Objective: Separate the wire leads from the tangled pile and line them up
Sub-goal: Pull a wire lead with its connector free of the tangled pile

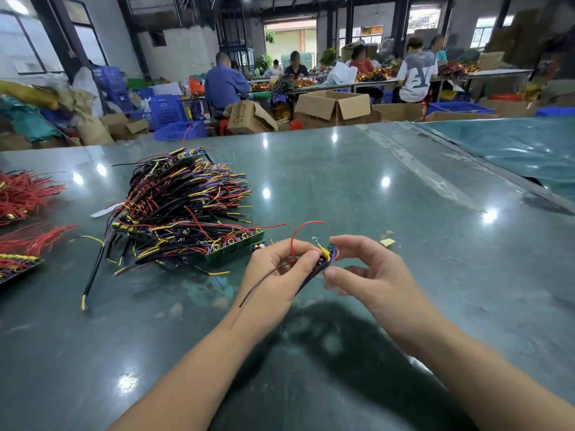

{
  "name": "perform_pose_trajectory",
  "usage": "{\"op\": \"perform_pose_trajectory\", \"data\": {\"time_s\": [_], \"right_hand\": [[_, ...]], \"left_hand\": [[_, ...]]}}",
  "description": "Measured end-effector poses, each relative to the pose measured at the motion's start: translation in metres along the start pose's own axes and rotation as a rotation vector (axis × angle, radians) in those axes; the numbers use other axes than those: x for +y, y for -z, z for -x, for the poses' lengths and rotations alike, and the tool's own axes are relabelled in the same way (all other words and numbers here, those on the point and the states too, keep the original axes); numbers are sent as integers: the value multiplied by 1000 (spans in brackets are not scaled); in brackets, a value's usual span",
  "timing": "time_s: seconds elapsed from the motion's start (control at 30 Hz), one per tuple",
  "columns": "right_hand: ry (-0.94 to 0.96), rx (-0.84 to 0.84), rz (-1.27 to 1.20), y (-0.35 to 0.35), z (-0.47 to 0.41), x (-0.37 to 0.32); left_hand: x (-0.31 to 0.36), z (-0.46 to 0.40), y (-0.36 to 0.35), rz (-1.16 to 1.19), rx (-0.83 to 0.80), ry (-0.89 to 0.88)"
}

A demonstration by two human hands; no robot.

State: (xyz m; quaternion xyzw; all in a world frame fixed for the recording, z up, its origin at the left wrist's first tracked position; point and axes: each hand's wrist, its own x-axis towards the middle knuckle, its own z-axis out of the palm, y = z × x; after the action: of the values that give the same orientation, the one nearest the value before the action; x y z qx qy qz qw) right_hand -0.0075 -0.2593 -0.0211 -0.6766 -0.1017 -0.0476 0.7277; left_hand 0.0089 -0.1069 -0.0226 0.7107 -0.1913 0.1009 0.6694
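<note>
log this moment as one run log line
step: separating leads | left hand: holds wire piece | right hand: pinches same piece | tangled pile: on table, left of hands

Bare forearms, unsleeved; ringless hands

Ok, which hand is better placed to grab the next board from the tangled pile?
Left, probably. The left hand is nearer the tangled pile, which lies on its side; the right hand would have to cross over.

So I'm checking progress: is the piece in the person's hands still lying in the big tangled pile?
No, both the left hand and right hand hold the small wired piece up, clear of the tangled pile.
</note>
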Motion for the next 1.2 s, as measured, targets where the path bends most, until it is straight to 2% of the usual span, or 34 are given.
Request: {"op": "perform_pose_trajectory", "data": {"time_s": [0.1,0.23,0.33,0.4,0.47,0.6,0.83,0.9,1.0,1.13,1.2], "right_hand": [[203,123,355,0,-1,7],[519,97,606,5,0,10],[675,100,708,5,-2,10],[709,103,667,6,-3,10],[644,137,525,6,-3,10],[300,211,10,3,-4,4],[-176,166,-553,7,-8,1],[-259,184,-623,8,-10,2],[-224,156,-624,9,-9,4],[-97,81,-480,3,-4,8],[-49,25,-376,-1,-1,10]], "left_hand": [[-2,1,-1,-7,38,9],[-2,2,-1,-20,27,31],[0,1,0,20,29,63],[1,1,0,93,32,107],[2,0,1,155,43,144],[5,-1,0,315,68,162],[5,0,-1,239,113,127],[5,0,-3,262,151,132],[4,2,-8,386,205,182],[7,2,-9,405,75,339],[7,3,-8,324,32,327]]}}
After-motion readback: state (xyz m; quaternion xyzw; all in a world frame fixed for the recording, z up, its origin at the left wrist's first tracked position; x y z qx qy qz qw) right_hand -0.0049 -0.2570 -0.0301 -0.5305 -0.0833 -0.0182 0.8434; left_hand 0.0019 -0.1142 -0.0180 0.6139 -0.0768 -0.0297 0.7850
